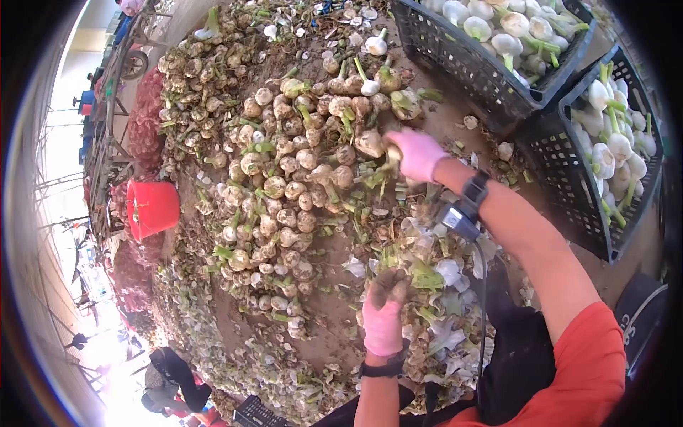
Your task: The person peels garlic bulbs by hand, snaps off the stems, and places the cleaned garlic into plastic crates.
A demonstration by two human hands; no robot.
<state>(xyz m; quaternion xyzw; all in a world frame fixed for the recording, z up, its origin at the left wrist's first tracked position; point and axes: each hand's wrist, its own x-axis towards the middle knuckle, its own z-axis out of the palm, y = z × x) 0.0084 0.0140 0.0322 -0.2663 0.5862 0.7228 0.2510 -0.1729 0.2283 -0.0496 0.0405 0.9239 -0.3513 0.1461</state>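
My right hand [420, 153], in a pink glove, reaches into a spread of soil-covered garlic bulbs [284, 188]. Its fingers are closed round the stem of a large garlic bulb [371, 144] at the near edge of that spread. Lower in the view is my left hand [384, 313], also pink-gloved and with dirt-darkened fingertips. Its fingers are curled together above the peelings, and whatever they may hold is hidden. Loose garlic skins and leaf scraps [447, 334] lie beside and below it. A black band with a grey cabled device [461, 219] sits on my right wrist.
Two black crates, one at the top right [462, 67] and one at the right [569, 192], hold cleaned white garlic. A red bucket [153, 208] stands at the left near red mesh sacks [146, 117]. Another person [171, 384] is at the bottom left, near a dark crate [257, 413].
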